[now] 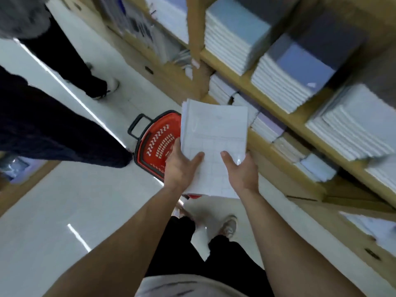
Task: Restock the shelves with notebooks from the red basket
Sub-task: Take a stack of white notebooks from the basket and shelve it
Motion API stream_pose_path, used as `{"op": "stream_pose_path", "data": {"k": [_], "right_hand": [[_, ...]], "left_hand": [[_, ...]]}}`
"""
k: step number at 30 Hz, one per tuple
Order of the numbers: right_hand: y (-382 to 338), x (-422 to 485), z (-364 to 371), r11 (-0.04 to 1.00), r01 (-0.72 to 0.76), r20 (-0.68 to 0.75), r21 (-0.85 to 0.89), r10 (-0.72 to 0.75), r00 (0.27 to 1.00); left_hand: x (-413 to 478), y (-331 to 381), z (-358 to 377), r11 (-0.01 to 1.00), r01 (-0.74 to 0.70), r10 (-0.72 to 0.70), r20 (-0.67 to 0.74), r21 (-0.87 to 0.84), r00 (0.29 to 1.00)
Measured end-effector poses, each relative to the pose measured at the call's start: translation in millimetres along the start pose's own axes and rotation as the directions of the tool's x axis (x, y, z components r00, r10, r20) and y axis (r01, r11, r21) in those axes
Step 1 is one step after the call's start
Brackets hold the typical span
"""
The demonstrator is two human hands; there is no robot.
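Grips a stack of white notebooks (214,129) in both hands, raised above the floor and held just in front of the wooden shelves (278,113). Clamps the lower left edge with the left hand (182,168), thumb pressed flat on the grid-ruled top cover, fingers hidden beneath. Clamps the lower right edge with the right hand (241,171) likewise, thumb on top, fingers out of sight. Stands beside the red basket (156,144), set on the white floor (64,211) and partly covered by the stack, black handle (134,123) poking left. Faces shelves packed with notebook piles (285,82), blue and dark covers uppermost. Shares the aisle with dark-trousered legs (53,127) at left.
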State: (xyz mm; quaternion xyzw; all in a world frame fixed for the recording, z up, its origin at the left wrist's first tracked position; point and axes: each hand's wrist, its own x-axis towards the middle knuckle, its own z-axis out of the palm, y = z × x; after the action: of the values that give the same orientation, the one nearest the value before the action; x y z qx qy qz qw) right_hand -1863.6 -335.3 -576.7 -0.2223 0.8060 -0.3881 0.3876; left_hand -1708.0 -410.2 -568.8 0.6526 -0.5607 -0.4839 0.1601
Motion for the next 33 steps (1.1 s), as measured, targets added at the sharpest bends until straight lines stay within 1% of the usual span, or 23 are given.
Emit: {"op": "stream_pose_path", "data": {"k": [2, 7, 10, 14, 17, 21, 23, 26, 31, 33], "right_hand": [[2, -13, -41, 0.999, -0.008, -0.045, 0.033, 0.010, 0.999], [36, -50, -131, 0.994, -0.063, -0.257, 0.085, 0.083, 0.963], [64, -76, -176, 0.984, -0.110, -0.338, 0.142, 0.153, 0.929], [101, -111, -225, 0.962, -0.140, -0.401, 0.236, 0.228, 0.887], [120, -127, -257, 0.947, -0.162, -0.459, 0.277, 0.279, 0.844], [138, -130, -293, 0.940, -0.159, -0.507, 0.300, 0.299, 0.809], [141, -125, -311, 0.939, -0.148, -0.518, 0.309, 0.297, 0.802], [145, -110, -333, 0.944, -0.129, -0.536, 0.303, 0.280, 0.796], [160, -72, -358, 0.944, -0.150, -0.551, 0.295, 0.296, 0.781], [167, -58, -367, 0.949, -0.158, -0.566, 0.273, 0.291, 0.771]], "left_hand": [[-18, 20, 25, 0.998, -0.065, 0.064, 0.053, 0.026, 0.997], [-74, 62, 86, 0.979, -0.201, 0.185, 0.241, 0.042, 0.953], [-107, 74, 124, 0.971, -0.238, 0.214, 0.340, 0.031, 0.916], [-147, 87, 171, 0.944, -0.323, 0.266, 0.431, 0.062, 0.862], [-164, 89, 207, 0.941, -0.334, 0.260, 0.509, 0.058, 0.820], [-182, 104, 249, 0.939, -0.342, 0.271, 0.548, 0.029, 0.791], [-190, 114, 266, 0.930, -0.368, 0.306, 0.560, -0.003, 0.770], [-187, 126, 291, 0.919, -0.393, 0.333, 0.564, -0.016, 0.756], [-173, 145, 332, 0.924, -0.381, 0.311, 0.585, -0.003, 0.749], [-167, 150, 347, 0.925, -0.380, 0.315, 0.605, -0.022, 0.731]]}}
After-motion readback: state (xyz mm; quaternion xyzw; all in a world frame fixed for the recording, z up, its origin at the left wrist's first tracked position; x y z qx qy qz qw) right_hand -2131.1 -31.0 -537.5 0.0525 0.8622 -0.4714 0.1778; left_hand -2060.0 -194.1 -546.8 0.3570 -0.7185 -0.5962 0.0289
